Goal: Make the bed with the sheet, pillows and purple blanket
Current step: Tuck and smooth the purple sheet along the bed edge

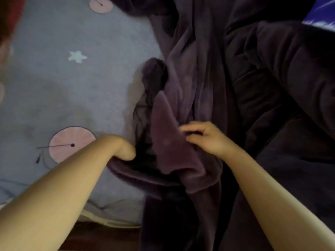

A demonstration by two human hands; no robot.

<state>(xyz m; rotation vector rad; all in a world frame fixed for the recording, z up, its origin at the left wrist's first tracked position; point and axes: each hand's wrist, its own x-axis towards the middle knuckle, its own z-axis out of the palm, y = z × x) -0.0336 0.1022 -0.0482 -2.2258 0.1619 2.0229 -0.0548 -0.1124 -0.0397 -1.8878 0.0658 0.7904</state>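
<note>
The purple blanket [195,73] lies bunched in thick folds over the right half of the bed, spilling over the near edge. A grey-blue sheet [72,91] with pink circles and a white star covers the left half. My left hand [125,149] is tucked into a fold at the blanket's left edge, fingers hidden in the cloth. My right hand [203,137] pinches a raised flap of the blanket between thumb and fingers. No pillows are in view.
The mattress's near edge [108,220] runs along the bottom left, with dark floor below it. A red blurred object [9,20] sits at the top left corner. A blue and white patterned thing [320,13] shows at the top right.
</note>
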